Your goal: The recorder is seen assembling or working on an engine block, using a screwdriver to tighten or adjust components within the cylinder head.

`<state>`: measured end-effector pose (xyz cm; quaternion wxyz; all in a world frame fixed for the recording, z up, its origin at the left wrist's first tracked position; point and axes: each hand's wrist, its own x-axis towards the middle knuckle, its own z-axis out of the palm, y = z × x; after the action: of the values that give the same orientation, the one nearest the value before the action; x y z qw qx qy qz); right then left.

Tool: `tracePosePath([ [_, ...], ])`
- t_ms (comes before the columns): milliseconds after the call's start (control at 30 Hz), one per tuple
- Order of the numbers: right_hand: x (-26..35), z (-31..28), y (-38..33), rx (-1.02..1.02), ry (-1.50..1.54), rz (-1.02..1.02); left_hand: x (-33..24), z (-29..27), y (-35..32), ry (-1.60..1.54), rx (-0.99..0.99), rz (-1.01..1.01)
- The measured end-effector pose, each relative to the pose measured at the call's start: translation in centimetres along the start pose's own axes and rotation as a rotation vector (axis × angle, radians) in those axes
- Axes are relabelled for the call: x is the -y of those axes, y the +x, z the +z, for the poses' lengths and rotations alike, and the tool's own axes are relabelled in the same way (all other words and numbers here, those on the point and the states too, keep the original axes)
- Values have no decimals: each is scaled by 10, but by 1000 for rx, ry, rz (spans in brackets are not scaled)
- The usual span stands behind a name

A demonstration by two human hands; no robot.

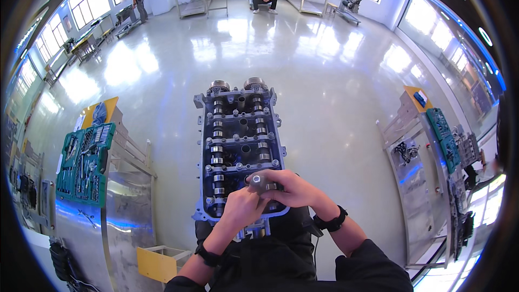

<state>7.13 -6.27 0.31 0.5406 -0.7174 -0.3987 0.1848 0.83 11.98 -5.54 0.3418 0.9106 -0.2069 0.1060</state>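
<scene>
Before me stands an engine cylinder head [250, 165] with two camshafts, bearing caps and bolts in view, and a round gear at the far end of each shaft. Above its near end, both hands are closed around a grey metal hand tool with a rounded head [259, 183], seen from above. My left hand [243, 205] grips it from the near left. My right hand [293, 188] wraps it from the right, its fingers curled over the head. The tool's lower part and whatever it touches are hidden beneath my hands.
At left, a metal workbench [130, 200] carries a green tool case [84, 162] with sockets and wrenches. A yellow-seated stool [155, 264] stands near it. Another bench [413, 194] at right holds metal parts and a second green case [440, 130]. Two people are far back.
</scene>
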Motion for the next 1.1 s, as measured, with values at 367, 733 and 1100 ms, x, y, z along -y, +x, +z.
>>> tracePosePath([
  [367, 6, 5, 4, -106, -177, -122, 4, 2, -1, -18, -38, 92],
  [733, 6, 2, 3, -145, -346, -85, 2, 0, 2, 20, -42, 132],
  [1100, 17, -7, 0, 154, 55, 52, 4, 5, -2, -24, -55, 45],
])
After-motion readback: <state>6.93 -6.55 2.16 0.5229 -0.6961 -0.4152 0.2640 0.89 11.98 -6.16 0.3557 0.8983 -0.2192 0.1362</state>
